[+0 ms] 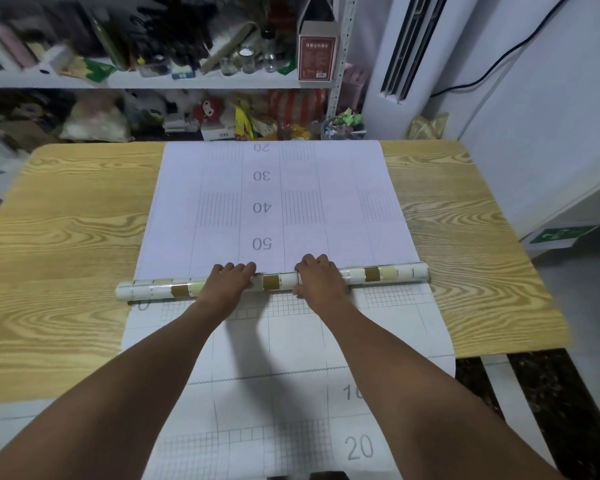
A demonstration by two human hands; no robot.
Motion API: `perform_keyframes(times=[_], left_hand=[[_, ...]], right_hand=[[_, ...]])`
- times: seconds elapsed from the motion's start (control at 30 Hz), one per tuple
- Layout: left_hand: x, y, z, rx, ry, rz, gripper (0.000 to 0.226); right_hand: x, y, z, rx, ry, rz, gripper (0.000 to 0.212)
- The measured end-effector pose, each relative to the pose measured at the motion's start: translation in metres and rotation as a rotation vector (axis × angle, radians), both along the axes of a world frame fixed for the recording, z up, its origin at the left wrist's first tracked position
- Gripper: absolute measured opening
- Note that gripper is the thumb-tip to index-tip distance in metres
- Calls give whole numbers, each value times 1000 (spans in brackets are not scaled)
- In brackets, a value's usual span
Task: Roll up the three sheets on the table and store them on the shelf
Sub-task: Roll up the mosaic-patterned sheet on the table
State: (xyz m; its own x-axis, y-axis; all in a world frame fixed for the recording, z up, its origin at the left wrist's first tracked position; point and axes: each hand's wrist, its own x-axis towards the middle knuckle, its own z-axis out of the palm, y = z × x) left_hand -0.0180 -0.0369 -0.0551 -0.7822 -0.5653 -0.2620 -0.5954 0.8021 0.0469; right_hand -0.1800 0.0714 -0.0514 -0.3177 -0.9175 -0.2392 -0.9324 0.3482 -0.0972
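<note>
Now, mid-roll, my left hand point(231, 279) and right hand point(321, 277) curl over the tile-backed white paper roll point(371, 274) at the centre of the wood-grain table point(66, 237), which probably needs even pushing toward twelve o'clock.

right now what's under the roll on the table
The roll rests on a gridded sheet that runs toward the person, over the wooden table. Whether another sheet lies beneath is covered.
</note>
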Motion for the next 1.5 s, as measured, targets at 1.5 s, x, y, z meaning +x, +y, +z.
perform_keyframes(times=[1.5], left_hand=[[3,3,-11,-91,-9,24,62]], right_hand=[[7,4,6,16,27,72,27]])
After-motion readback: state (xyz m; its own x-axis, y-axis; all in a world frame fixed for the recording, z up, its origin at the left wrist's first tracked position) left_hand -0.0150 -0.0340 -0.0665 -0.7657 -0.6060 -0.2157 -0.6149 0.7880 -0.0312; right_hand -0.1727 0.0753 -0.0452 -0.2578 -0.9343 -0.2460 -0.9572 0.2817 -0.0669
